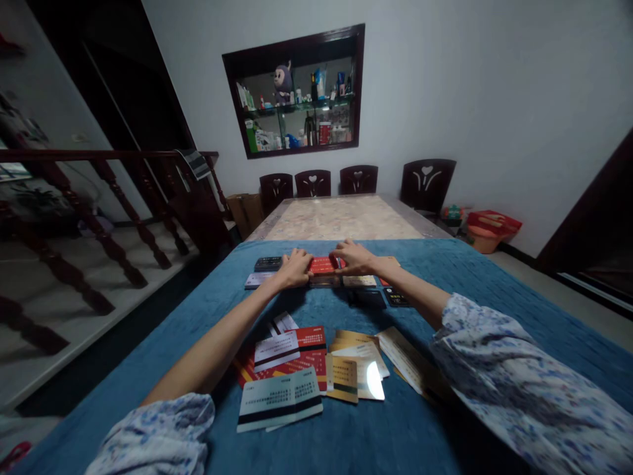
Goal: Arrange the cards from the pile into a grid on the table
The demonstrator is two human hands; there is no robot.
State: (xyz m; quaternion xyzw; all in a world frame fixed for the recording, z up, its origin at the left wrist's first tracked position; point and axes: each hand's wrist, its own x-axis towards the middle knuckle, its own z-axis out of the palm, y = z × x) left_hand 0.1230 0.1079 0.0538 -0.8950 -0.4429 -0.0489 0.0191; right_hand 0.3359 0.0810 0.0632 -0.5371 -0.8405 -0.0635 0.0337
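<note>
Both hands are at a red card (324, 265) in the far row of cards on the blue cloth. My left hand (295, 269) has its fingers bent against the card's left edge. At its right edge, my right hand (353, 257) grips it with curled fingers; whether one card or several are held there is hidden. A dark stack (267, 264) and a pale stack (258, 281) lie left of my left hand. Below my right hand are a gold card (359, 282), a black card (366, 299) and a black VIP card (397, 297).
Nearer me, loose cards overlap: a silver card (279, 399), red cards (314, 336), gold cards (342, 378) and a cream card (403, 356) partly under my right forearm's shadow. The blue cloth (198, 330) covers the near table. Dark chairs (359, 179) stand beyond.
</note>
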